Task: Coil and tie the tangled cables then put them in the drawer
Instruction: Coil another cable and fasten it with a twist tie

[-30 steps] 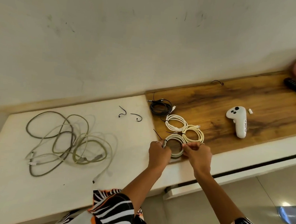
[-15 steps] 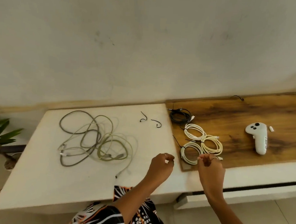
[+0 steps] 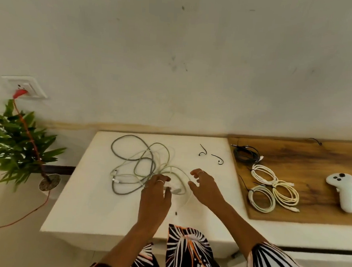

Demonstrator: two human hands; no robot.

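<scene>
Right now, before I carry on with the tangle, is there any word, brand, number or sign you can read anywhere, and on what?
Nothing can be read for sure.
White controller on the wooden board: dark lettering runs along its handle, too small and blurred to read.
Wall socket: no readable marking.
Tangled cables and coiled cables: no labels visible.

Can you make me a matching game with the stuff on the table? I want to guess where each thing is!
Things:
1. black coil
2. tangled cables
3. white controller
4. potted plant

Places:
A. on the floor, far left
B. white tabletop, under the hands
C. far right on the wooden board
D. back left corner of the wooden board

Pairs: 1-D, 2-B, 3-C, 4-A
</scene>
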